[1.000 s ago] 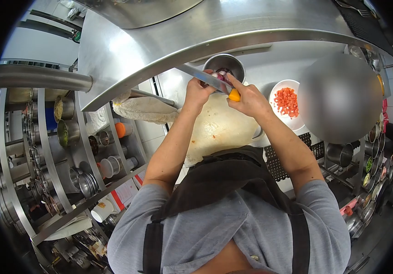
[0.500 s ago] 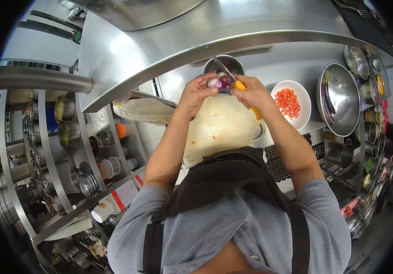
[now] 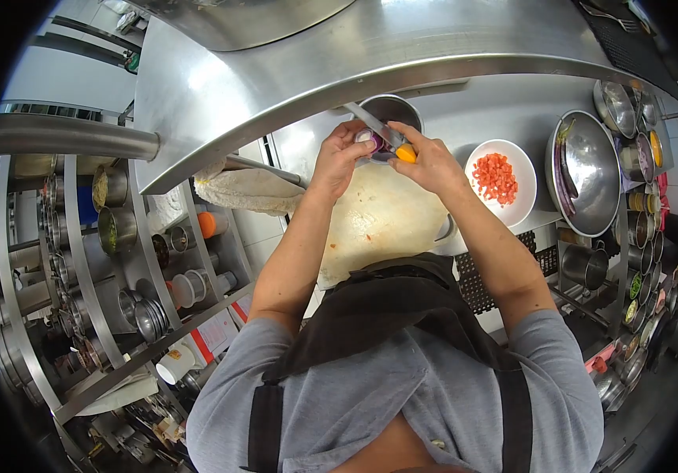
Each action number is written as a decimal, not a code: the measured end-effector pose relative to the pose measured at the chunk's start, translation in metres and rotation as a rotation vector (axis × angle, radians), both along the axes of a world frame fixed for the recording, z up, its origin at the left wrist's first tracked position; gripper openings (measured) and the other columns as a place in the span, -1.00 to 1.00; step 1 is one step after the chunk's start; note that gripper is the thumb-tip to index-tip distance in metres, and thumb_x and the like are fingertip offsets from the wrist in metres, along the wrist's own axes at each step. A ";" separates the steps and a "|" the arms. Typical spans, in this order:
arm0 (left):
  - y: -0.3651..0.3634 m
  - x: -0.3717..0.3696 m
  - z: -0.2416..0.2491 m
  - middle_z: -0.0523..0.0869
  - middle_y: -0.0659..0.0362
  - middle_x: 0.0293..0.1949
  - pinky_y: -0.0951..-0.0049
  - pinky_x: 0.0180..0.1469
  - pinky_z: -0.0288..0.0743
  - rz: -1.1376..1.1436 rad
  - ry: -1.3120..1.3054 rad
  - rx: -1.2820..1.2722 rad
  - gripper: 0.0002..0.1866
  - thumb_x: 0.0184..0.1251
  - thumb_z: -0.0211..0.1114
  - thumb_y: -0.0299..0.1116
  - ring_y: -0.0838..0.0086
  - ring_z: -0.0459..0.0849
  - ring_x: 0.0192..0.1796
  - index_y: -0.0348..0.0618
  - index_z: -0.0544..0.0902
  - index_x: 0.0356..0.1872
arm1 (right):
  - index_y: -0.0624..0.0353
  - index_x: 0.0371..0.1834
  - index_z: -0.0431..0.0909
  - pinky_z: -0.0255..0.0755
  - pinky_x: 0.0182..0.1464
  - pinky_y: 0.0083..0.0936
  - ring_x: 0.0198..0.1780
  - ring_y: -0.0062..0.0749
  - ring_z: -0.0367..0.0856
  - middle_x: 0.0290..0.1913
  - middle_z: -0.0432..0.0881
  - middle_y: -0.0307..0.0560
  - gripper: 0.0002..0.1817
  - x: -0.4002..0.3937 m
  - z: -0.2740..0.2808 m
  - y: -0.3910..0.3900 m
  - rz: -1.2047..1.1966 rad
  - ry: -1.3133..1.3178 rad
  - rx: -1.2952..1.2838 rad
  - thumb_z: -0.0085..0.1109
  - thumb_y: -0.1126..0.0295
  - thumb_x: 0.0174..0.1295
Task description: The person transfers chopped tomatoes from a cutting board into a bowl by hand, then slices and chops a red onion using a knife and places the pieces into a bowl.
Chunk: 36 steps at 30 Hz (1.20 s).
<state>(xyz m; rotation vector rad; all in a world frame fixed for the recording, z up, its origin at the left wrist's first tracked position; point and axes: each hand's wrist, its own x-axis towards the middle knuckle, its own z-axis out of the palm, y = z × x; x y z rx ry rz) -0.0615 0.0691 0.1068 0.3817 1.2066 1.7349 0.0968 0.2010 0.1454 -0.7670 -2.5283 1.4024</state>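
My left hand is closed round a purple and white onion, its cut face toward the knife. A knife with an orange handle is gripped in my right hand; its blade points up and to the left, beside the onion. Both hands are at the near edge of a steel bowl, partly hiding what is inside it. Below them lies a pale cutting board with a few small red bits on it.
Right of the board stands a white bowl of diced red pieces. Further right, a large steel bowl holds long dark purple vegetables. A steel shelf edge crosses above the hands. A whitish cloth hangs at the left.
The knife has turned flatter, its blade now further left and its handle more covered by my right hand. My left hand has shifted slightly, still holding the onion.
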 end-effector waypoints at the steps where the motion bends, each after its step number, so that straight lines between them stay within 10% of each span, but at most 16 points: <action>1: 0.001 0.000 0.000 0.68 0.07 0.05 0.41 0.11 0.50 0.016 0.034 -0.002 -0.49 0.20 0.37 -0.60 0.42 0.65 0.08 -0.31 0.50 0.21 | 0.04 0.46 0.41 0.58 -0.13 -0.21 -0.30 -0.01 0.74 -0.33 0.73 0.16 -0.24 0.002 -0.001 -0.001 0.001 -0.001 0.001 0.40 0.19 0.14; 16: 0.002 0.011 -0.005 0.71 0.07 0.03 0.40 0.20 0.52 0.049 0.076 0.001 -0.50 0.09 0.33 -0.73 0.39 0.67 0.11 -0.35 0.58 0.14 | 0.01 0.48 0.39 0.57 -0.03 -0.08 -0.13 0.23 0.70 -0.22 0.73 0.27 -0.22 0.000 -0.009 -0.009 0.025 -0.054 0.019 0.35 0.28 0.09; 24: -0.007 -0.008 -0.017 0.69 -0.01 0.09 0.27 0.30 0.49 -0.064 -0.082 0.015 -0.49 0.09 0.23 -0.66 0.30 0.66 0.14 -0.41 0.55 0.17 | 0.18 0.33 0.53 0.28 -0.70 -0.60 -0.70 -0.64 0.44 -0.61 0.50 -0.24 -0.47 -0.003 -0.006 -0.004 -0.004 -0.045 -0.635 0.27 0.37 0.25; 36: -0.005 -0.006 -0.007 0.63 -0.11 0.12 0.32 0.15 0.60 -0.034 -0.222 0.100 -0.48 0.18 0.12 -0.55 0.12 0.68 0.17 -0.40 0.45 0.23 | 0.16 0.44 0.43 0.47 -0.52 -0.41 -0.56 -0.35 0.59 -0.44 0.65 0.04 -0.29 -0.007 0.016 0.000 -0.110 -0.154 -0.302 0.34 0.20 0.20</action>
